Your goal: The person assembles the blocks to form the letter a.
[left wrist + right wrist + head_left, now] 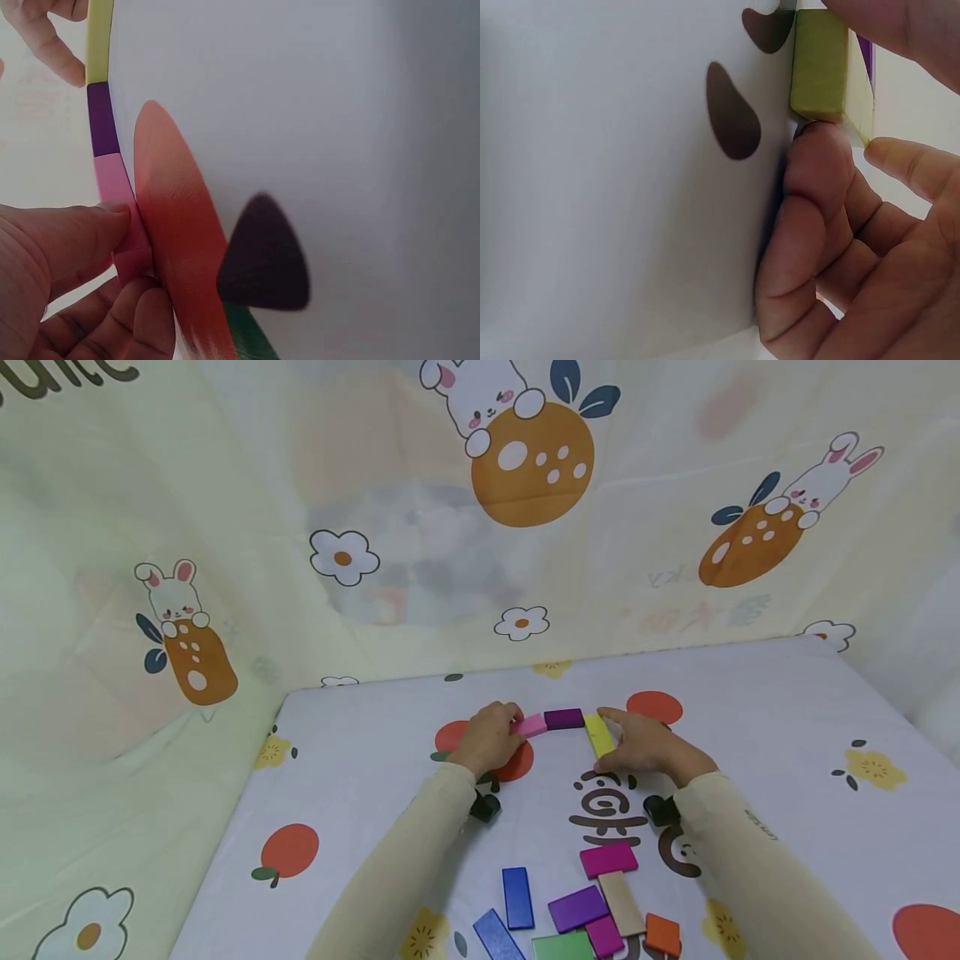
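Pink block (533,725) and yellow block (599,737) held at two ends of a row

A dark purple block (563,719) is set at the middle of the row, touched at one end by the pink block and at the other by the yellow block; the three are laid as a shallow arch toward the far side of a white-covered bench (360,760). The pink block is pinched by the left hand (491,737), its grip narrowed between thumb and fingers at the outer end; a deeper pink is seen at the fingers, though whether a second block is there cannot be told. The yellow block, slanted toward the near side, is held by the right hand (647,745), its grip closed about the block with fingertips touching it.

Nearer the camera, well apart from the row, more blocks are gathered: a magenta block (608,860) is placed farthest up, with a tan block (622,903) below it; a purple block (577,909), a smaller magenta block (604,936), an orange block (663,935) and a green block (562,946), cut by the frame edge, are grouped around; two blue blocks (517,898) are laid to the left. Cream sleeves (397,860) are worn on both arms; behind the bench, a pale backdrop (420,643) is printed with rabbits and flowers.
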Motion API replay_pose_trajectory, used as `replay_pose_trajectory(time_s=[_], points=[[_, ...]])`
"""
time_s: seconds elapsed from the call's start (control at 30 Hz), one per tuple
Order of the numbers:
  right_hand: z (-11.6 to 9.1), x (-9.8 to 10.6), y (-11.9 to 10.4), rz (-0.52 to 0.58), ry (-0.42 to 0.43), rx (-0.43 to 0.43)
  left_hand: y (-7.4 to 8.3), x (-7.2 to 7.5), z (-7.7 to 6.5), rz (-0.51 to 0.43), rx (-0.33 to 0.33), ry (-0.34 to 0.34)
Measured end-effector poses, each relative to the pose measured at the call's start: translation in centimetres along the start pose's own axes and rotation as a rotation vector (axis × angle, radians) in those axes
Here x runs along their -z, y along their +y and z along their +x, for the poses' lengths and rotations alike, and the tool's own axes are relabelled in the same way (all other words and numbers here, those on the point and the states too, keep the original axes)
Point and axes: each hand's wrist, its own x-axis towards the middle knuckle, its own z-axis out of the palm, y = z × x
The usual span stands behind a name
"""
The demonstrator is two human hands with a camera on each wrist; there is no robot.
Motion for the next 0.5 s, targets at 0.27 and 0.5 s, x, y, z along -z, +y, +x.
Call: replay_pose_trajectory(time_s=[0.27, 0.5], points=[[-0.16, 0.04, -0.08, 0.013, 0.006, 0.000, 0.01, -0.05, 0.01, 0.003, -0.001, 0.008], [-0.45, 0.01, -0.04, 0.041, 0.018, -0.003, -0.09, -0.10, -0.07, -0.001, -0.009, 0.013]])
